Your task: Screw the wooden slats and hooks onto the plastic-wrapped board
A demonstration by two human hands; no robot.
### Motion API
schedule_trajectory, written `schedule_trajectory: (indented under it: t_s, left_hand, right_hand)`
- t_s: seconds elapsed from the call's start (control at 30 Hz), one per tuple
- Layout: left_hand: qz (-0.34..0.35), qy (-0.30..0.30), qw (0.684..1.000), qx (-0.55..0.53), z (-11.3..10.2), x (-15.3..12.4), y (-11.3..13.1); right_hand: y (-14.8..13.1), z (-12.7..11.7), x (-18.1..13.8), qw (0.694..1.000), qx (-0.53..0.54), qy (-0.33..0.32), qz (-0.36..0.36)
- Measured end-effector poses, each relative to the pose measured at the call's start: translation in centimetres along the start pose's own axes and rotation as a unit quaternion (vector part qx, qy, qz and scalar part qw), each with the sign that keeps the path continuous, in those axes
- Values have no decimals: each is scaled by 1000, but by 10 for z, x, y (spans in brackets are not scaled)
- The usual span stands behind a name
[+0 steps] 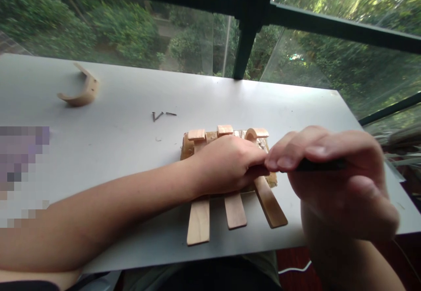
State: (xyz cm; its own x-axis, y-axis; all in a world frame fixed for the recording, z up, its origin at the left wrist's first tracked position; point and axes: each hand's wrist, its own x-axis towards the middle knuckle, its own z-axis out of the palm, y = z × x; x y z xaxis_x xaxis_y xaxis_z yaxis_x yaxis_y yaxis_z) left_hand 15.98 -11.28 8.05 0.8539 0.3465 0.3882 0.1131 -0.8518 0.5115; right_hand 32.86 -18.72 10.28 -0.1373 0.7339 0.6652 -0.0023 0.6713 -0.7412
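Note:
My left hand [235, 161] lies across a block wrapped in brownish, shiny tape [188, 149]. Its fingers are closed near the right of three curved wooden pieces; what they pinch is hidden. The left wooden piece [198, 222], the middle one [235, 212] and the right one [271, 203] have flat ends toward me and hooked ends over the block's far edge. In the air to the right, my right hand [335, 172] is closed around a slim tool with a dark handle [320, 164]. The tool's tip is hidden, and the two hands' fingertips meet or overlap in view.
A loose curved wooden piece [80, 95] with two holes rests at the far left of the white table [125, 93]. Three screws [159, 116] lie beyond the block. Dark-framed windows [250, 23] border the table's far side. A white cable [296, 270] runs below the near edge.

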Motion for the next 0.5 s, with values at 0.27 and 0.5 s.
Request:
schedule_trajectory:
  t_s: [0.27, 0.5]
  left_hand:
    - [18, 4, 1000, 11, 0, -1, -2]
    - [16, 14, 1000, 23, 2, -2, -5]
  right_hand:
    - [0, 13, 5, 984, 149, -5, 97]
    - [2, 27, 10, 982, 169, 35, 74]
